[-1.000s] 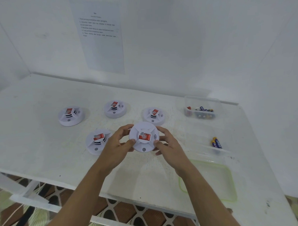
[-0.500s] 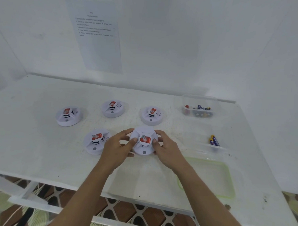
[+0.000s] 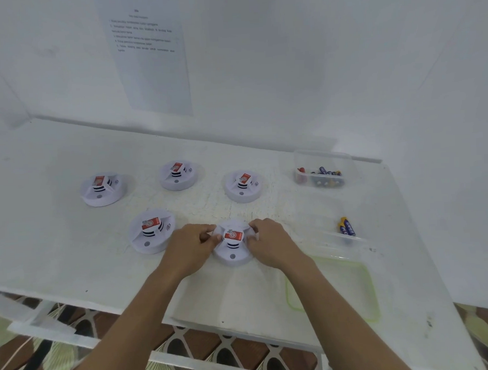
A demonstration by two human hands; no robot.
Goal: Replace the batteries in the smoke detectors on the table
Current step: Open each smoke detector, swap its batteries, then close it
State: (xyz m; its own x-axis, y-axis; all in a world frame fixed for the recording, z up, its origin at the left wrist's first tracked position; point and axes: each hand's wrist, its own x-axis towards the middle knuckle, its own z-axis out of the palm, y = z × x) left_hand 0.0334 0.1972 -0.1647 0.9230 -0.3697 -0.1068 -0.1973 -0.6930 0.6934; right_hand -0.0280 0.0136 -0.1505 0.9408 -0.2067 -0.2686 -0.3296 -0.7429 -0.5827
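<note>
Seemingly early yet: my left hand [image 3: 191, 247] and right hand [image 3: 270, 243] both clasp the front smoke detector [image 3: 232, 252], resting on the table [image 3: 43, 221]. Behind and left of it, 4 detectors [image 3: 152, 230] look unopened. Batteries [image 3: 347, 228] lie to its right.

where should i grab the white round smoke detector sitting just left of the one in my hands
By its wide outer rim, from above, pinching opposite sides. The white round smoke detector lies flat with its narrow red-labelled centre up, so the rim probably gives the steadiest hold. The left hand is nearest; free it first.
</note>
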